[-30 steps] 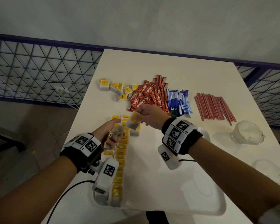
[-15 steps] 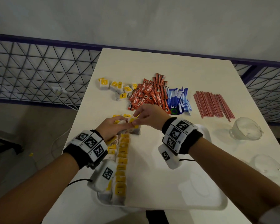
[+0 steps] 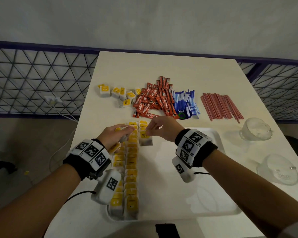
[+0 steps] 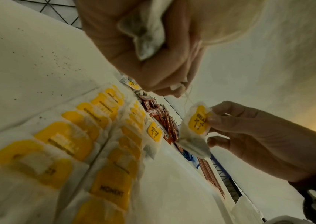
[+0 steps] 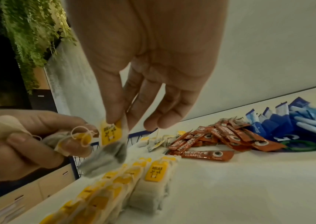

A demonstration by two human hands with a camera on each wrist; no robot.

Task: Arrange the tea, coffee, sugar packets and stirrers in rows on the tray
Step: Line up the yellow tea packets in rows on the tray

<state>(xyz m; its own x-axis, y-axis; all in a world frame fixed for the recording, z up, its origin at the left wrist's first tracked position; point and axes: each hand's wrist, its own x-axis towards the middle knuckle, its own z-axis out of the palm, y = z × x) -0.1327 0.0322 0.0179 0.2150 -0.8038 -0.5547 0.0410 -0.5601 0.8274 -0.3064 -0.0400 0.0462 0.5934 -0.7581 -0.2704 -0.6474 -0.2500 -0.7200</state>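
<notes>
Your right hand (image 3: 162,128) is pinching one tea bag (image 3: 145,138) by its yellow tag, hanging it over the far left part of the tray (image 3: 218,210). Your left hand (image 3: 114,134) is gripping a bunch of tea bags (image 4: 147,30). Two tea rows (image 3: 131,169) are filling the tray's left edge; the wide right part is lying bare. Coffee sticks (image 3: 153,100), sugar packets (image 3: 186,103) and stirrers (image 3: 220,105) are waiting on the far worktop (image 3: 162,66).

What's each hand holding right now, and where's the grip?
Right hand pinches one tea bag by its yellow tag. Left hand clutches a bunch of tea bags in its fist.
</notes>
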